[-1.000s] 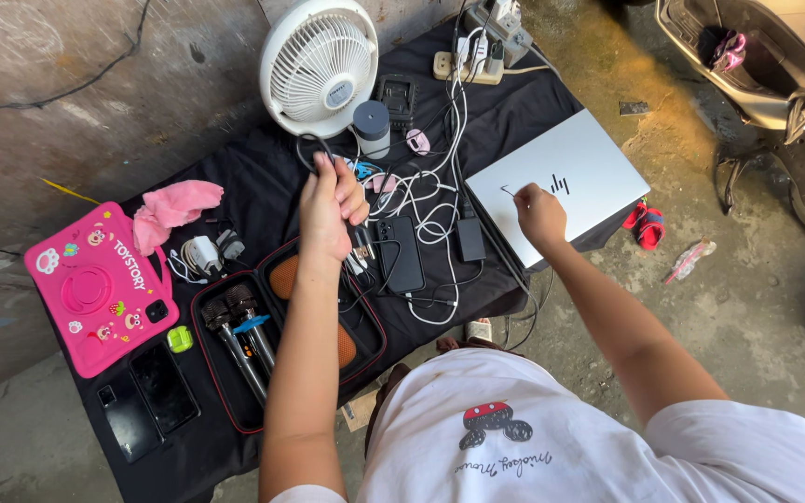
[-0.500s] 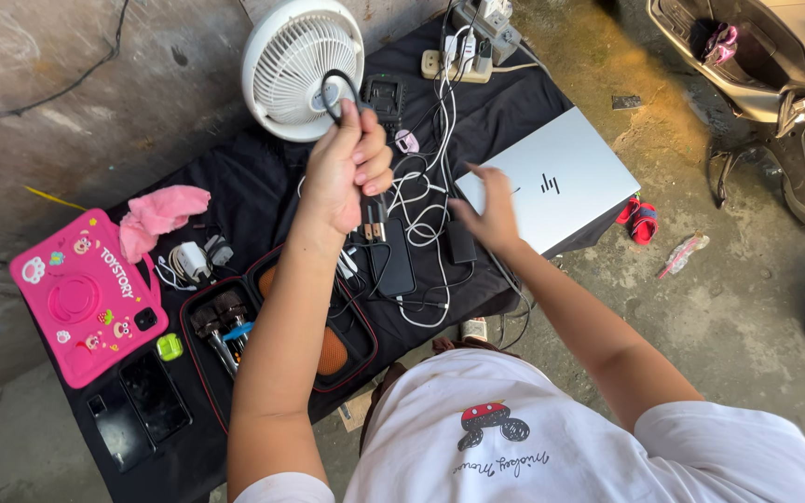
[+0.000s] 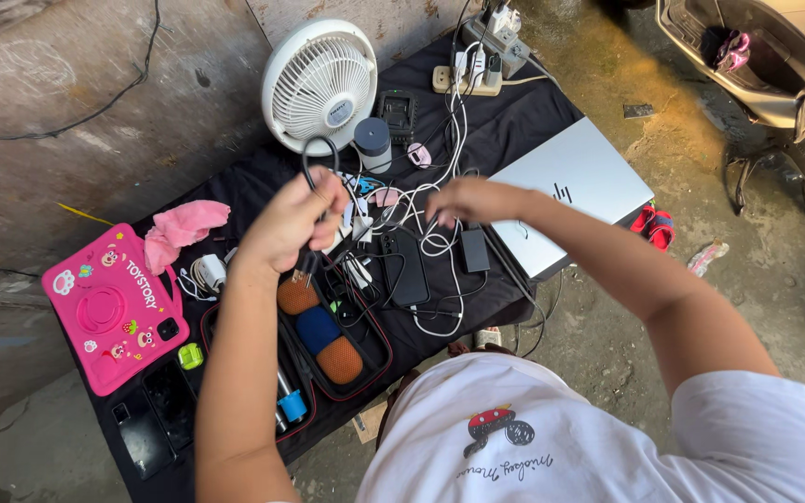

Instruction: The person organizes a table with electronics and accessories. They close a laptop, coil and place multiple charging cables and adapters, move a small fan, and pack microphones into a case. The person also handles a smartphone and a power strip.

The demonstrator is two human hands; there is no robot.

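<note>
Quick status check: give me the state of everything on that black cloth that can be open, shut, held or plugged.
Left hand: shut on black cable.
Right hand: open, above the white cables.
Laptop: lid closed.
Zip case: open.
Power strip: plugs inserted.
Fan: upright; running or not, cannot tell.

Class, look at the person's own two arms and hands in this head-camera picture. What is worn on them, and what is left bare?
Both forearms are bare down to the wrists. The left hand and the right hand wear no gloves, and no watch, ring or bracelet shows. The right upper arm is covered by the short sleeve of a white T-shirt with a small printed picture on the chest.
</note>
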